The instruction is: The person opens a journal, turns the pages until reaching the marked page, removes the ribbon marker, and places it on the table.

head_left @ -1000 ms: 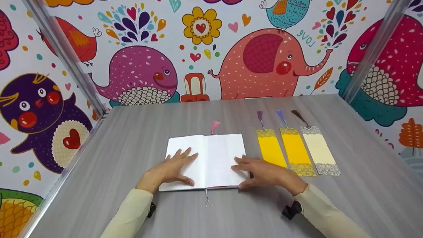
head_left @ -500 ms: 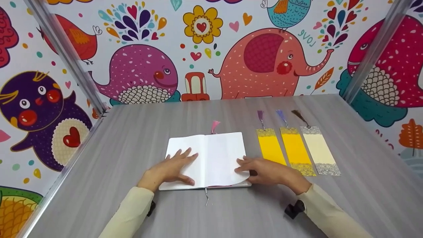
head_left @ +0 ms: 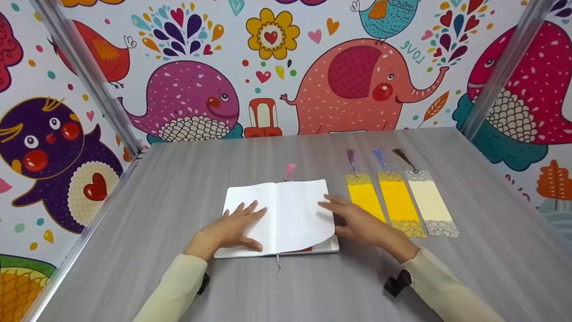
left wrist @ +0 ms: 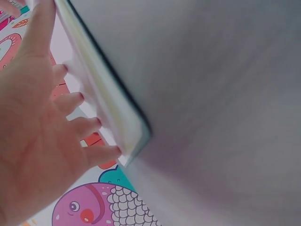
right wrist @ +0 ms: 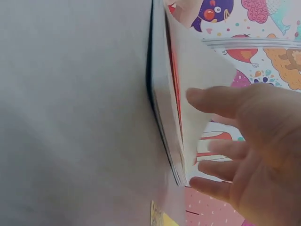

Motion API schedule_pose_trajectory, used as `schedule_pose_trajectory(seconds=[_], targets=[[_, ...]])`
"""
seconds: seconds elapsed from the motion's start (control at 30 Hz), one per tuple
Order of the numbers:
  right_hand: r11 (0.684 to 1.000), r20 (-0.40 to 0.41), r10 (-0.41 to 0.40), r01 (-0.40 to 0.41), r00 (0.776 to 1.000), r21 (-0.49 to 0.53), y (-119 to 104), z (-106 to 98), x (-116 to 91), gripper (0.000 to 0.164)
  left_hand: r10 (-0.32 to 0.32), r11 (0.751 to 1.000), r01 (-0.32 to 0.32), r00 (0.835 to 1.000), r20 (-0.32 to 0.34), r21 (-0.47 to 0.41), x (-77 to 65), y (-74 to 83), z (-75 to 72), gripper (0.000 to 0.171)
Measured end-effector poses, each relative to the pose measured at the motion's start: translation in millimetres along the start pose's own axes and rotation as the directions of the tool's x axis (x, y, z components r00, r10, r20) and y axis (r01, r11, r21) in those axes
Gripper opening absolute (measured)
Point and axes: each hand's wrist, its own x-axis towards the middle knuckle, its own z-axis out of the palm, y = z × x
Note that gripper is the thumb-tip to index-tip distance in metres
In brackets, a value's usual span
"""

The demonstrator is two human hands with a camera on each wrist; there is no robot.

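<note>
An open notebook (head_left: 304,210) with blank white pages lies on the table; a pink tassel (head_left: 290,171) shows past its top edge. My left hand (head_left: 234,228) rests spread on the left page, fingers apart; in the left wrist view its fingertips (left wrist: 96,123) press on the paper near the notebook's edge. On the right, the lower corner of a page (head_left: 319,237) is raised, baring something red (right wrist: 175,77) beneath. My right hand (head_left: 362,223) is at that page's outer edge, fingers extended above it, thumb (right wrist: 200,99) against its underside; a gap shows between thumb and fingers.
Right of the notebook lie three tasselled bookmarks: one yellow bookmark (head_left: 365,197), a second yellow bookmark (head_left: 397,203) and a cream bookmark (head_left: 431,201). A thin ribbon (head_left: 279,266) hangs from the notebook's spine. Printed panels with metal posts (head_left: 96,85) border the table (head_left: 187,165).
The right page's lower corner has lifted from flat and curls up and inward, showing red underneath. The right hand's fingers have risen a little toward the page's upper part. The left hand keeps its place.
</note>
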Motion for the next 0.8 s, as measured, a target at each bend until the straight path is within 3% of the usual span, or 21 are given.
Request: schedule_pose_trajectory(seconds=[0.17,0.33,0.43,0.67,0.8], targets=[[0.982,-0.096,0.053,-0.034,0.994,0.183,-2.1,1.4,5.6,0.077,-0.004,1.000,0.004,1.000,0.000,0.001,1.6,0.1,-0.1,0.101],[0.892,-0.088,0.157,-0.103,0.984,0.441,-4.8,0.4,9.9,0.083,-0.005,1.000,0.005,1.000,0.005,0.012,1.3,-0.5,-1.5,0.102],[0.804,-0.053,0.217,-0.147,0.975,0.576,-6.3,-1.9,12.3,0.082,0.003,1.000,-0.003,1.000,-0.001,0.015,0.4,-0.7,-2.8,0.102],[0.515,0.068,0.292,-0.216,0.954,0.830,-10.3,-4.1,14.6,0.068,0.000,1.000,0.000,1.000,-0.016,0.017,0.5,-1.0,-2.1,0.100],[0.424,0.106,0.268,-0.216,0.958,0.879,-11.8,-3.7,15.2,0.060,0.016,1.000,-0.015,0.999,-0.043,0.023,1.0,-2.4,-0.6,0.093]])
